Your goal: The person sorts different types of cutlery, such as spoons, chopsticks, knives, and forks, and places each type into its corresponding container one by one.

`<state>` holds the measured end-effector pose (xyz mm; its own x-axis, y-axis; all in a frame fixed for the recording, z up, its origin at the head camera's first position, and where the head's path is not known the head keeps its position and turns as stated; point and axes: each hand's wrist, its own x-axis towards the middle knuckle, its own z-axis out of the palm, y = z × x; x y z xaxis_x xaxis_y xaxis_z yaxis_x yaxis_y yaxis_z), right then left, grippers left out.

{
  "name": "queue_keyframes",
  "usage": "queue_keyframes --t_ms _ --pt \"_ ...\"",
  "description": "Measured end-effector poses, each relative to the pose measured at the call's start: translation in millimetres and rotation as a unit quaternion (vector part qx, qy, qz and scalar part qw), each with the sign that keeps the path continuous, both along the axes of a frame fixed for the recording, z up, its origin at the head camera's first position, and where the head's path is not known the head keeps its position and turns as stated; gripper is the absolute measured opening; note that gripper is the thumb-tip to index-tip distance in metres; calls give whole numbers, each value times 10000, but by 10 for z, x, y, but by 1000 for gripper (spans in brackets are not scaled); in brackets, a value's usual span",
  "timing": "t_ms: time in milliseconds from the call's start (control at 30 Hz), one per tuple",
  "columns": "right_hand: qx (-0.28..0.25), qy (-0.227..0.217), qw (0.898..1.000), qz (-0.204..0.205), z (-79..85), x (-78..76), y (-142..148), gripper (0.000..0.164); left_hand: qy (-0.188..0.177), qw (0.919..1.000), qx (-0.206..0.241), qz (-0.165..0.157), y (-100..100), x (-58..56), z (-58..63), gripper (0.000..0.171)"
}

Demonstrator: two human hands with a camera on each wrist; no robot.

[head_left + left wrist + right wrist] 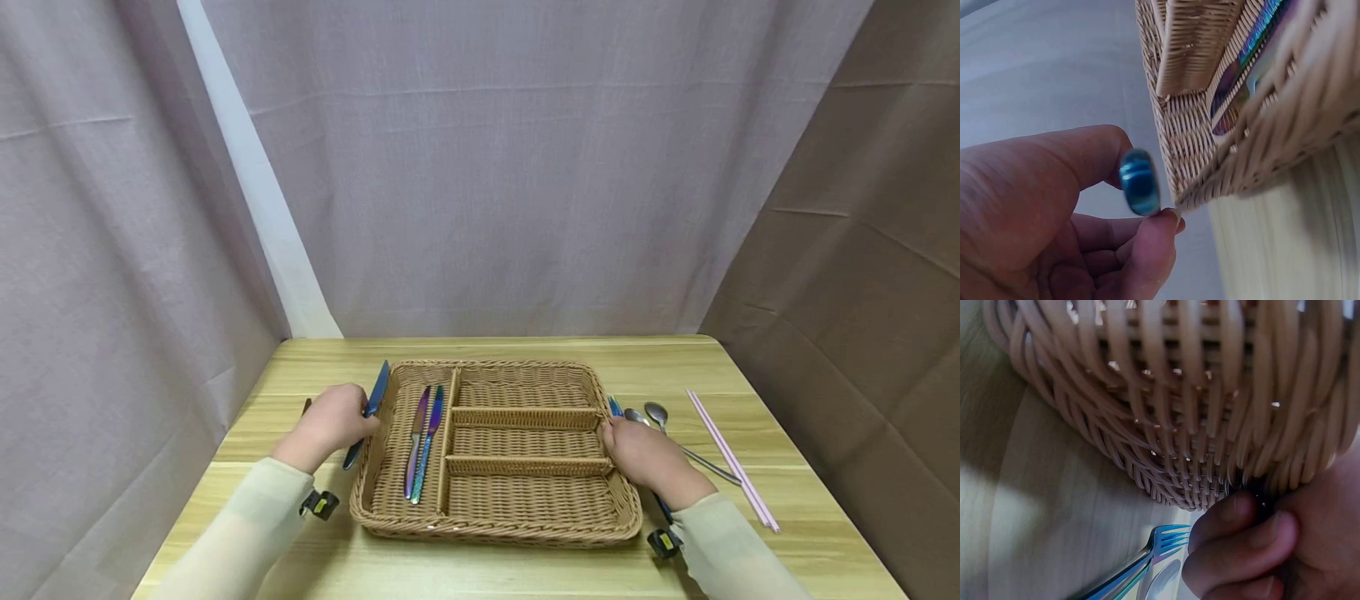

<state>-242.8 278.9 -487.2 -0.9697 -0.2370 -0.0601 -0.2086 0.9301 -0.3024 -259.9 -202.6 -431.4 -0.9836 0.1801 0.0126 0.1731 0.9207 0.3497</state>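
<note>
My left hand (337,421) pinches a blue table knife (378,390) just outside the left wall of a wicker cutlery basket (495,533). The knife slants with its blade pointing away from me; its shiny handle end (1139,184) shows between thumb and fingers in the left wrist view. Two rainbow-coloured knives, a purple one (417,437) and a bluish one (430,442), lie side by side in the basket's long left compartment. On the opposite side, my right hand (651,458) grips the basket's right wall, fingers curled at the weave in the right wrist view.
Beyond my right hand lie spoons (656,412), forks (1172,536) partly hidden by that hand, and pink chopsticks (731,458). A dark tip (307,406) pokes out behind the left hand. Dividers (525,458) split the basket's right part into three. Curtains (525,208) surround the wooden table (525,575).
</note>
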Motion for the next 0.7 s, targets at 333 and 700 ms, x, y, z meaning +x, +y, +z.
queue_keyframes --t_ms 333,700 --pt "-22 1 10000 66 -27 9 1 47 -180 9998 -67 -51 160 -41 -42 39" --pt "51 -12 10000 61 -13 -22 5 41 -380 9989 21 -289 294 -93 -129 43"
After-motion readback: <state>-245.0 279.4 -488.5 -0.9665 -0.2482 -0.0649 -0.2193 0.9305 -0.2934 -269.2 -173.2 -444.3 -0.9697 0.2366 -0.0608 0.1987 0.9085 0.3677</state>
